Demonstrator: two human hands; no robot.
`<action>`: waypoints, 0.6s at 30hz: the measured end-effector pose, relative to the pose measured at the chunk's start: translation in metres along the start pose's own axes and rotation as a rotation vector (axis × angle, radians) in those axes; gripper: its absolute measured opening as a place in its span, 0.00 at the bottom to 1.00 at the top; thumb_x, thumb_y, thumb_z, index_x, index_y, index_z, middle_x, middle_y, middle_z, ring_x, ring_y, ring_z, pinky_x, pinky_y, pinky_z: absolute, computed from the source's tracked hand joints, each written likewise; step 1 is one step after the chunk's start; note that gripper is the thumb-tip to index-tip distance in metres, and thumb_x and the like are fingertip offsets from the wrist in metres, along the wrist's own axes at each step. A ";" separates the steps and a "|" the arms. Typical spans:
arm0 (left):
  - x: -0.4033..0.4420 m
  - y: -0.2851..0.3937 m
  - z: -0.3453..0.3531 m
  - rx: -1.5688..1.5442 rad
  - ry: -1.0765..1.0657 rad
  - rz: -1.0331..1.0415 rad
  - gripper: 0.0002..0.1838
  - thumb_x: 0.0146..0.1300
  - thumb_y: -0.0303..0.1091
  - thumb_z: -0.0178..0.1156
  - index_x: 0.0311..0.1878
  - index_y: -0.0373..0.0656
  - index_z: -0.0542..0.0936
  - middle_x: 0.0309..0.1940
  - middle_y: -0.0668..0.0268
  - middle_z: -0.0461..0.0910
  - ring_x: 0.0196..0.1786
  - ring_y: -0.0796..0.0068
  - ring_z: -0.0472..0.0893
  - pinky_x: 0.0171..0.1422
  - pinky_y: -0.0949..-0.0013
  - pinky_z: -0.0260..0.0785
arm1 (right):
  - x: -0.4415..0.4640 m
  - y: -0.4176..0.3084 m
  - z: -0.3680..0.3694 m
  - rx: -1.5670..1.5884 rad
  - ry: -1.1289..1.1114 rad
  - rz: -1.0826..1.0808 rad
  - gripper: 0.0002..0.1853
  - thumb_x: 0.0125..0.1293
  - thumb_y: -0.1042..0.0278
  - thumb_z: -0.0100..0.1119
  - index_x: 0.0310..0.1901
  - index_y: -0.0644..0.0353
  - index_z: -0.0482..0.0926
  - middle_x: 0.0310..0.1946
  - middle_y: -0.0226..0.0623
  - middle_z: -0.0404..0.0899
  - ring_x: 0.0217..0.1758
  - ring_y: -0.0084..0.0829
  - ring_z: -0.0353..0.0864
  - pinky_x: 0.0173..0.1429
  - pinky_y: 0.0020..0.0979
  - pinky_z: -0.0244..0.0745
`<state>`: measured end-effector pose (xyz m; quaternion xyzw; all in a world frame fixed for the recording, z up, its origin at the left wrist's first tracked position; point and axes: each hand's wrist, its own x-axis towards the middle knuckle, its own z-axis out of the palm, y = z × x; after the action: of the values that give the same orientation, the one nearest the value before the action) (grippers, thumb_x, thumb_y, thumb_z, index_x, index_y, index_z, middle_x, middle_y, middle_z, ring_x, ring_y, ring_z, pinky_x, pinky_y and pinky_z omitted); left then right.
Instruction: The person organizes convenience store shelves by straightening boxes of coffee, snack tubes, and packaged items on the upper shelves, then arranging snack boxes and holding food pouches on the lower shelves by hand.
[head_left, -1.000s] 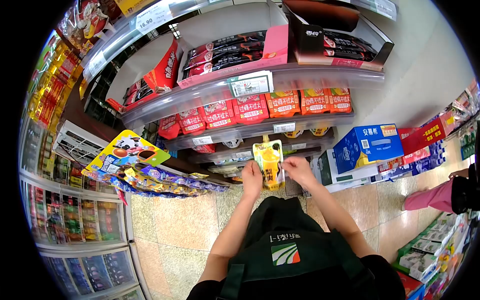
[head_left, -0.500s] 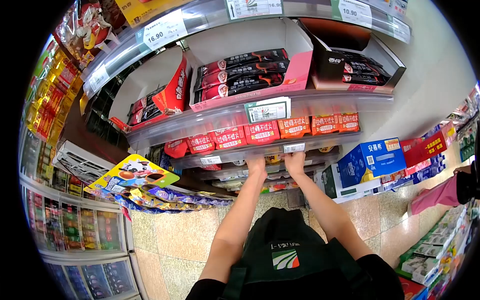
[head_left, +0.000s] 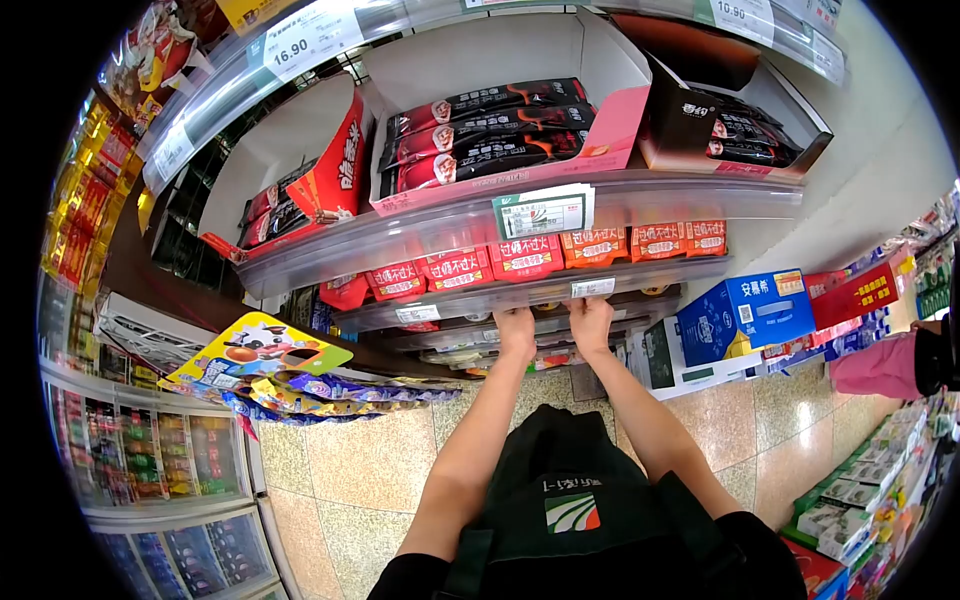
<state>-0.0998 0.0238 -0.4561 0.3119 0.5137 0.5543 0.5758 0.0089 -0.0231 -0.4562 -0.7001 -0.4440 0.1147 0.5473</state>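
Both my hands reach into the lower shelf, just below the clear rail (head_left: 540, 291) under a row of red and orange packets (head_left: 525, 257). My left hand (head_left: 515, 328) is closed, its fingertips hidden at the shelf's front. A short gap to the right, my right hand (head_left: 591, 320) is closed too, near a white price label (head_left: 593, 287). Whatever the fingers hold is too hidden to make out. Small packaged goods (head_left: 475, 352) lie on the lowest shelf below my hands.
Above are open cartons of black stick packs, including a pink carton (head_left: 615, 130). A cow-printed display (head_left: 265, 350) juts out at left. A blue carton (head_left: 745, 315) stands at right. Another person's pink-clad leg (head_left: 875, 366) shows at far right, above stacked goods (head_left: 845, 510).
The view has tilted slightly, so the upper shelf sits a little differently. Yellow goods between my hands no longer show. My hands stay at the same shelf. The other person's leg has shifted slightly.
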 end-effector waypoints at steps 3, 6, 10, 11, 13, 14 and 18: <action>-0.002 0.002 -0.002 0.001 -0.029 0.007 0.15 0.65 0.30 0.55 0.53 0.35 0.72 0.49 0.66 0.75 0.49 0.77 0.71 0.53 0.72 0.63 | -0.002 -0.002 -0.001 -0.037 -0.011 0.026 0.06 0.59 0.75 0.55 0.31 0.68 0.79 0.26 0.44 0.82 0.31 0.36 0.84 0.36 0.31 0.76; -0.016 0.017 0.001 0.030 -0.062 0.047 0.11 0.66 0.30 0.54 0.47 0.35 0.75 0.43 0.67 0.77 0.45 0.78 0.71 0.51 0.75 0.62 | -0.005 -0.005 -0.003 -0.011 -0.040 0.037 0.06 0.60 0.75 0.54 0.32 0.68 0.79 0.26 0.43 0.83 0.30 0.34 0.84 0.36 0.31 0.76; -0.021 0.016 -0.007 0.141 -0.072 0.071 0.10 0.66 0.31 0.54 0.41 0.32 0.77 0.36 0.69 0.78 0.39 0.79 0.70 0.46 0.74 0.64 | -0.009 -0.005 -0.002 0.060 -0.044 0.069 0.07 0.63 0.74 0.53 0.33 0.69 0.78 0.27 0.42 0.83 0.31 0.31 0.84 0.35 0.28 0.77; -0.022 0.017 -0.009 0.204 -0.072 0.107 0.11 0.66 0.32 0.53 0.40 0.32 0.77 0.34 0.69 0.78 0.37 0.79 0.70 0.45 0.74 0.64 | -0.009 -0.005 -0.002 0.047 -0.054 0.077 0.07 0.64 0.73 0.53 0.34 0.69 0.78 0.28 0.41 0.83 0.31 0.30 0.84 0.35 0.28 0.76; -0.021 0.007 -0.024 0.302 -0.082 0.108 0.11 0.66 0.32 0.53 0.41 0.31 0.77 0.34 0.68 0.79 0.37 0.80 0.71 0.44 0.74 0.65 | -0.013 0.001 0.000 0.163 -0.029 0.131 0.07 0.65 0.72 0.53 0.37 0.68 0.77 0.29 0.39 0.82 0.31 0.28 0.83 0.34 0.26 0.76; -0.021 0.001 -0.034 0.401 -0.095 0.107 0.11 0.66 0.32 0.54 0.41 0.31 0.78 0.34 0.67 0.79 0.37 0.80 0.72 0.43 0.75 0.66 | -0.017 0.004 0.000 0.278 -0.001 0.188 0.08 0.66 0.72 0.53 0.39 0.68 0.77 0.29 0.37 0.82 0.31 0.26 0.83 0.34 0.25 0.75; -0.030 0.002 -0.073 0.133 0.136 0.149 0.10 0.65 0.31 0.55 0.41 0.33 0.79 0.32 0.63 0.80 0.34 0.80 0.74 0.40 0.74 0.68 | -0.047 0.019 -0.004 0.247 -0.018 0.093 0.08 0.66 0.75 0.52 0.45 0.66 0.76 0.30 0.35 0.79 0.29 0.23 0.80 0.33 0.22 0.74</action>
<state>-0.1650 -0.0201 -0.4674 0.3481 0.5626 0.5802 0.4750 -0.0066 -0.0614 -0.4865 -0.6461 -0.3985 0.1999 0.6195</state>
